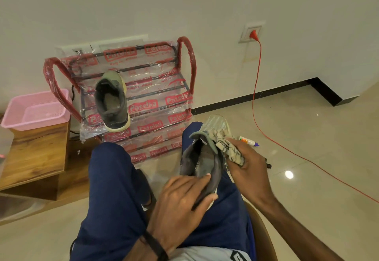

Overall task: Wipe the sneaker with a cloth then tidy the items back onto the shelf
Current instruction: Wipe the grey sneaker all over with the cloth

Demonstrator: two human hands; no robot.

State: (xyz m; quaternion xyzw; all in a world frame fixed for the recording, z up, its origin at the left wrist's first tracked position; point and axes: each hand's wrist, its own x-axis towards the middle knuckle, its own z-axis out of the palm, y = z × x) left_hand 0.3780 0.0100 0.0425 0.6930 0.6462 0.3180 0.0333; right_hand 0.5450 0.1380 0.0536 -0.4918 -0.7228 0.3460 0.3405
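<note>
Tiled floor [307, 127] runs under a seated person; on the right thigh lies a sneaker [202, 158], its heel gripped by the left hand [182, 195]. Beside it the right hand [248, 164] bunches a cloth [227, 145] against its side, and beyond, a second sneaker [111, 100] sits on the shelf [155, 104]

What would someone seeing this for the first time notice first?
Most likely the two hands working a grey sneaker on the person's lap: the left hand grips its heel while the right hand presses a patterned cloth to its side. Next, the matching sneaker on the plastic-wrapped red shoe rack against the wall, and the red cable trailing from a wall socket across the floor.
</note>
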